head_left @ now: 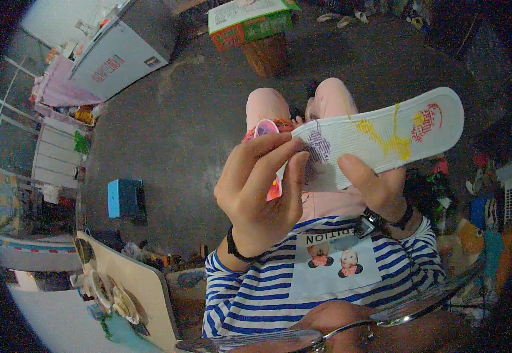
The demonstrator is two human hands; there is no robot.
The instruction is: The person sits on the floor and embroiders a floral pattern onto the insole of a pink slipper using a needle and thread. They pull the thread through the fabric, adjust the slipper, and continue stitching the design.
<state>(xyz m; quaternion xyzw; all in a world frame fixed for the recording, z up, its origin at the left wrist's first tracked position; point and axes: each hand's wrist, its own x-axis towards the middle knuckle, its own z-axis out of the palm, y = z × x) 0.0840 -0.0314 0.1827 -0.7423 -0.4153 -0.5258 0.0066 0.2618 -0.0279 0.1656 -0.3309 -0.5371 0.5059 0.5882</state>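
A white shoe insole [373, 138] with purple, yellow and red cross-stitching lies across both hands above my lap. My left hand [262, 182] closes around its left end, fingertips and thumb pinched near the purple stitches. Whether a needle is between those fingers is too small to tell. My right hand [379, 188] grips the lower edge, thumb on the stitched face and fingers underneath. Behind my left hand shows a pink and purple rounded piece [266, 127], partly hidden. Loose yellow thread [397, 112] sticks out from the insole's upper edge.
Beyond my knees, a green and red box [250, 23] rests on a wooden stump [266, 56]. A blue stool [125, 199] stands on the dark floor at left. A tan tabletop [132, 276] is at lower left, a white chest freezer [118, 59] at far left. Clutter fills the right.
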